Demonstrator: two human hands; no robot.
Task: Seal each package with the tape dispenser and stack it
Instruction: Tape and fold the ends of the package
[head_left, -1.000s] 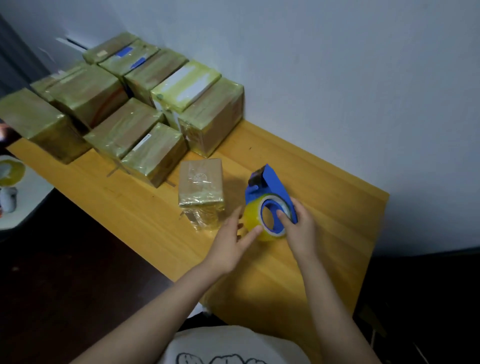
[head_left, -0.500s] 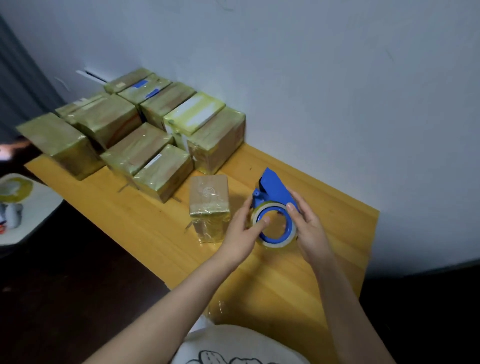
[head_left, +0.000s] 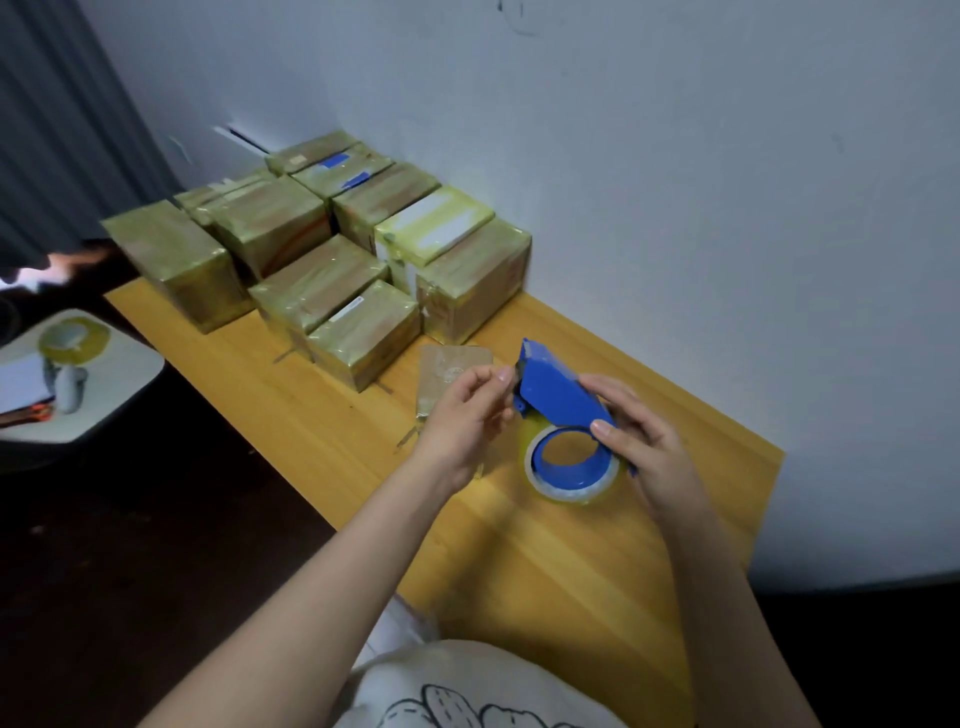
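Far left, side table (head_left: 127, 371): 1 tape roll (head_left: 72, 338) | desk (head_left: 571, 571) back-left: 10 taped boxes (head_left: 317, 280) | 1 package (head_left: 447, 364) on desk behind left hand (head_left: 460, 421), thumb+forefinger pinched at dispenser (head_left: 556, 400) nose, on what: can't tell | 1 dispenser above desk, right hand (head_left: 649, 452) fingers curled round it

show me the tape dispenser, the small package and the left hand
tape dispenser (head_left: 558, 396): head view, blue cover
small package (head_left: 448, 361): head view, top face
left hand (head_left: 462, 422): head view, back of hand
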